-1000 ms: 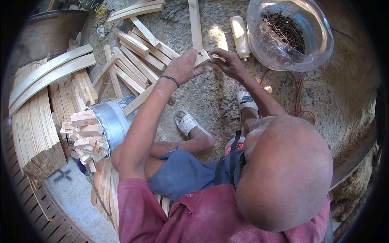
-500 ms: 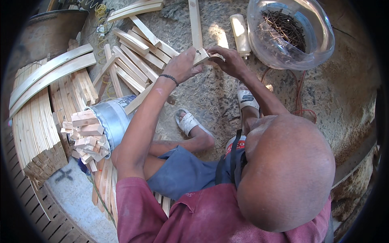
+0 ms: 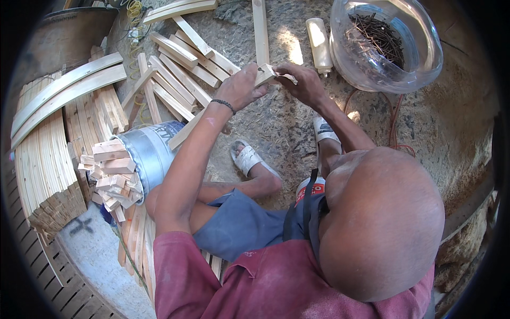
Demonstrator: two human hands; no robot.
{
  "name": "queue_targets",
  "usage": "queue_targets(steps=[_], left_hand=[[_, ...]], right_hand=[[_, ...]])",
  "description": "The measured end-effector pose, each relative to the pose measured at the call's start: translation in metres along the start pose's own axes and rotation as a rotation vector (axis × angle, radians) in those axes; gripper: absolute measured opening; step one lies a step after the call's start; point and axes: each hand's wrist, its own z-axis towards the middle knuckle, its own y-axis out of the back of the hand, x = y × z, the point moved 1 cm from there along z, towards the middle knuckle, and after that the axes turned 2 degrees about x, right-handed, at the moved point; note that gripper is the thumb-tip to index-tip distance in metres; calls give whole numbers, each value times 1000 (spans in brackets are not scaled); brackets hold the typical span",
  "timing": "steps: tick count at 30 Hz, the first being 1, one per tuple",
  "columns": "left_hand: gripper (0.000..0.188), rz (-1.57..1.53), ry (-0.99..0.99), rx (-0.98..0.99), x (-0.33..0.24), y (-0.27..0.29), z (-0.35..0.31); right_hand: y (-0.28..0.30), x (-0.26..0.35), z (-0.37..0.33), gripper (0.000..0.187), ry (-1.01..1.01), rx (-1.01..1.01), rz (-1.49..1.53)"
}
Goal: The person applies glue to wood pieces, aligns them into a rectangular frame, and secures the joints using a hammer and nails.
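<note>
Timber stack, left: we note two curved strips lying across it; a jolt could make them slide. Clear plastic container, far right, dark nails inside: a stray elbow might tip it and scatter them toward the sandals. Bucket, left, just beside the left leg, offcuts heaped past its rim: a shift of the knee could spill some. Left hand: fingers and thumb grasping a wooden block, far middle. Right hand: fingers curled at the block's right end, about a pale sliver; how firmly it pinches, we cannot tell. Should the hands pull unevenly, we judge the block could twist loose, or a rough edge prick a fingertip. Block's look: short, pale, squared, right end partly hidden. Smallest, a dark mark toward its left, hole or knot uncertain.
</note>
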Motion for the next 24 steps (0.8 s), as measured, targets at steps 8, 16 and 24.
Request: queue_targets(steps=[8, 16, 24], left_hand=[[45, -44, 19, -11, 0, -1, -5], [42, -29, 56, 0, -1, -2, -1], [45, -11, 21, -30, -5, -3, 3]], right_hand=[[-8, -1, -6, 20, 42, -70, -34], [-4, 9, -3, 37, 138, -74, -113], [-21, 2, -10, 65, 223, -160, -240]])
